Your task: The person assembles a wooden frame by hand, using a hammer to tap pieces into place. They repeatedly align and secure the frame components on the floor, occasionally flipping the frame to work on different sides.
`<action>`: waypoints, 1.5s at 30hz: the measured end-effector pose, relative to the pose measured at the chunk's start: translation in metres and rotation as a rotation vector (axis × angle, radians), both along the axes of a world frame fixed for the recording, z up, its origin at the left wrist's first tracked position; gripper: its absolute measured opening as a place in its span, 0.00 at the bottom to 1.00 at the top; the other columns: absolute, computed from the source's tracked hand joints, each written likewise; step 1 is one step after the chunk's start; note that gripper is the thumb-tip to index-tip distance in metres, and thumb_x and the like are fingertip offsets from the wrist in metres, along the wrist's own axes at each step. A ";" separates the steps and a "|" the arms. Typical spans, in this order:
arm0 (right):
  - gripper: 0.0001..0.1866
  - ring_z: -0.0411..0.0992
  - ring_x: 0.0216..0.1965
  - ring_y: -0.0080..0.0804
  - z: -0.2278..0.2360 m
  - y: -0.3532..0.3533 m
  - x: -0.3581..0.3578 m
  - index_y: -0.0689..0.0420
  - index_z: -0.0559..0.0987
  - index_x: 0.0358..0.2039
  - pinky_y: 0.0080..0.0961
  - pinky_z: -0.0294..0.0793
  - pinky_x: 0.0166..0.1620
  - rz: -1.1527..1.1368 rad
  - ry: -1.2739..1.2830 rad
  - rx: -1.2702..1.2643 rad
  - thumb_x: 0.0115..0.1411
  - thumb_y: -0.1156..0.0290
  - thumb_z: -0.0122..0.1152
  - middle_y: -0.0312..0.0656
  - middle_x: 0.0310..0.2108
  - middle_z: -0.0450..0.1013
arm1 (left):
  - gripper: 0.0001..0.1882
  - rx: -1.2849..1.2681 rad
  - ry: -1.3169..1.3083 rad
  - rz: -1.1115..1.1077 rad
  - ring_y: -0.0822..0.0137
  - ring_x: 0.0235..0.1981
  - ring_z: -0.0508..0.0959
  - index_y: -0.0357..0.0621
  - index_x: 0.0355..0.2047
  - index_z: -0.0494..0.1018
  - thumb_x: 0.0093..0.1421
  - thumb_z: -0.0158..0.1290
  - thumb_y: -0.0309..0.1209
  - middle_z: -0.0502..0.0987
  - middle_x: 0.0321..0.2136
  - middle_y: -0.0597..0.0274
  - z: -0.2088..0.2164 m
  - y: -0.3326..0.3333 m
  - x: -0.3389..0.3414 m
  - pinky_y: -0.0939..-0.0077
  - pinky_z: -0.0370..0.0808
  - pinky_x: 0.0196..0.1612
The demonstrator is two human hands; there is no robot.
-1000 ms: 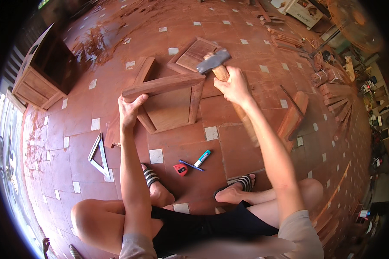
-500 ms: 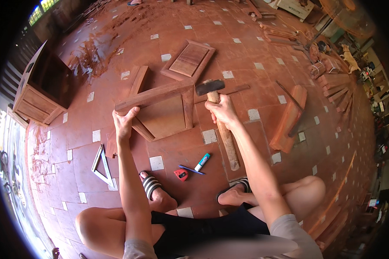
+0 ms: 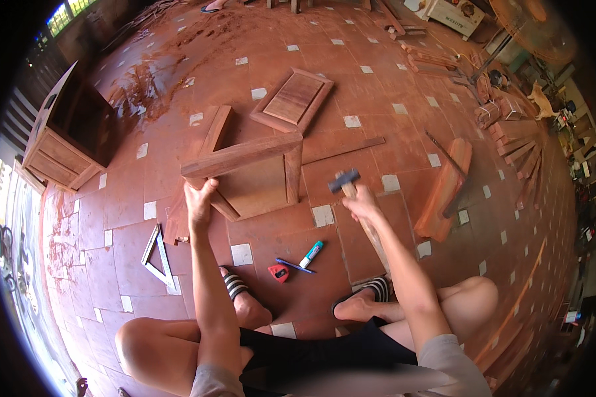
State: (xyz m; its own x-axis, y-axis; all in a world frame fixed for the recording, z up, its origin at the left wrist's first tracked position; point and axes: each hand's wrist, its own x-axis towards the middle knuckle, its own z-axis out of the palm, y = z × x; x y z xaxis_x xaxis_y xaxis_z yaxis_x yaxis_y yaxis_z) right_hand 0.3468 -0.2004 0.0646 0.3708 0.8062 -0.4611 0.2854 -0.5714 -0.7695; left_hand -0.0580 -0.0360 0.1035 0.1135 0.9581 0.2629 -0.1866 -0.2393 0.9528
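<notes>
My left hand (image 3: 199, 202) grips the left end of a framed wooden panel (image 3: 255, 185), its thumb pressed on the frame's edge. The panel stands tilted over wooden boards (image 3: 212, 129) on the floor. In my right hand (image 3: 362, 204) is a hammer (image 3: 344, 180) with a dark metal head and a pale wooden handle, held close below the head. The hammer is apart from the panel, to its right. A second framed panel (image 3: 293, 99) lies flat just beyond. A thin wood strip (image 3: 344, 151) lies to the right of the held panel.
Between my feet and the panel lie a red sharpener-like tool (image 3: 279, 272), a blue pen (image 3: 296, 265) and a teal-and-white tube (image 3: 311, 254). A metal square (image 3: 155, 258) is at left. Timber with a saw-like tool (image 3: 444, 192) lies right; a wooden cabinet (image 3: 66, 139) stands far left.
My right hand has drawn the hammer back from the panel's right corner, toward me and to the right. The left hand still holds the panel, which appears slightly lower in view.
</notes>
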 end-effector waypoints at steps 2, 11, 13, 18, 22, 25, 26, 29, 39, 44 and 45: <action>0.11 0.70 0.13 0.23 -0.033 -0.024 0.012 0.60 0.75 0.39 0.29 0.69 0.14 0.002 -0.009 -0.121 0.57 0.73 0.66 0.37 0.20 0.71 | 0.44 -0.113 0.105 0.080 0.63 0.52 0.77 0.33 0.55 0.75 0.52 0.72 0.58 0.80 0.50 0.56 -0.017 -0.005 0.001 0.64 0.73 0.57; 0.13 0.78 0.42 0.56 -0.142 -0.086 0.051 0.62 0.82 0.33 0.50 0.77 0.50 0.117 -0.667 -0.122 0.49 0.68 0.71 0.55 0.41 0.81 | 0.33 -0.347 -0.059 0.258 0.69 0.39 0.76 0.33 0.45 0.80 0.62 0.65 0.57 0.80 0.37 0.63 -0.029 0.005 0.025 0.70 0.74 0.47; 0.11 0.78 0.41 0.56 -0.139 -0.085 0.056 0.62 0.82 0.30 0.49 0.78 0.47 0.116 -0.832 -0.081 0.50 0.68 0.71 0.56 0.42 0.80 | 0.37 -0.437 -0.139 0.244 0.65 0.43 0.78 0.32 0.50 0.78 0.62 0.63 0.59 0.80 0.42 0.59 -0.023 0.005 0.032 0.67 0.75 0.51; 0.30 0.79 0.48 0.34 -0.087 -0.037 0.046 0.61 0.84 0.44 0.37 0.77 0.51 -0.250 0.186 0.192 0.65 0.41 0.63 0.46 0.47 0.82 | 0.51 -0.628 -0.353 0.179 0.55 0.64 0.72 0.34 0.69 0.63 0.62 0.60 0.64 0.71 0.65 0.50 -0.012 0.001 0.048 0.55 0.67 0.68; 0.42 0.78 0.46 0.28 -0.030 -0.010 0.015 0.59 0.83 0.49 0.33 0.77 0.51 -0.227 0.919 0.310 0.65 0.27 0.53 0.39 0.44 0.83 | 0.57 -0.664 -0.457 0.046 0.52 0.73 0.59 0.44 0.76 0.52 0.60 0.57 0.70 0.58 0.73 0.52 -0.005 -0.005 0.061 0.52 0.55 0.75; 0.35 0.79 0.45 0.27 0.000 -0.002 0.001 0.59 0.84 0.48 0.32 0.78 0.50 -0.185 0.771 0.353 0.65 0.34 0.60 0.38 0.43 0.83 | 0.58 -0.603 -0.452 0.023 0.51 0.74 0.58 0.44 0.77 0.50 0.60 0.55 0.71 0.57 0.74 0.51 0.004 -0.008 0.066 0.49 0.54 0.75; 0.33 0.79 0.45 0.27 0.007 -0.003 -0.001 0.59 0.83 0.48 0.31 0.79 0.49 -0.147 0.706 0.375 0.65 0.37 0.63 0.38 0.43 0.83 | 0.58 -0.597 -0.444 0.014 0.51 0.74 0.58 0.44 0.77 0.49 0.61 0.54 0.72 0.56 0.74 0.50 0.007 -0.008 0.067 0.48 0.54 0.75; 0.25 0.79 0.43 0.26 0.024 -0.008 -0.002 0.59 0.84 0.46 0.28 0.78 0.47 -0.084 0.609 0.433 0.64 0.48 0.70 0.37 0.42 0.83 | 0.59 -0.598 -0.472 -0.016 0.49 0.74 0.57 0.44 0.77 0.49 0.60 0.53 0.72 0.55 0.75 0.50 0.016 -0.009 0.066 0.46 0.53 0.75; 0.17 0.79 0.43 0.28 0.087 -0.012 -0.008 0.58 0.83 0.45 0.30 0.78 0.50 -0.236 0.845 0.608 0.68 0.56 0.67 0.38 0.42 0.82 | 0.58 -0.680 -0.530 0.076 0.48 0.75 0.55 0.50 0.77 0.53 0.59 0.53 0.74 0.54 0.76 0.53 0.031 -0.014 0.061 0.40 0.49 0.75; 0.25 0.76 0.53 0.34 0.108 -0.013 -0.007 0.61 0.78 0.55 0.34 0.73 0.60 -0.287 1.051 0.669 0.70 0.52 0.63 0.44 0.51 0.79 | 0.58 -0.715 -0.585 0.098 0.49 0.74 0.56 0.50 0.75 0.56 0.56 0.56 0.75 0.57 0.75 0.54 0.028 -0.015 0.060 0.39 0.50 0.75; 0.26 0.75 0.54 0.34 0.111 -0.012 -0.008 0.63 0.78 0.56 0.35 0.73 0.61 -0.247 1.067 0.691 0.71 0.52 0.62 0.46 0.52 0.78 | 0.58 -0.736 -0.582 0.144 0.49 0.74 0.57 0.50 0.75 0.57 0.56 0.56 0.75 0.57 0.75 0.54 0.027 -0.016 0.059 0.39 0.51 0.75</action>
State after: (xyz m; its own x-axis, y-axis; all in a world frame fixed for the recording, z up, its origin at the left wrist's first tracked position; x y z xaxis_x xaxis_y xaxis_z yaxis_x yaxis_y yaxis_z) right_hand 0.3388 -0.2124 0.1759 0.2520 0.9580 -0.1372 -0.7038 0.0841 -0.7054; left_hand 0.0012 -0.0517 0.1304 0.0230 0.9006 -0.4340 -0.6955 0.3263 0.6401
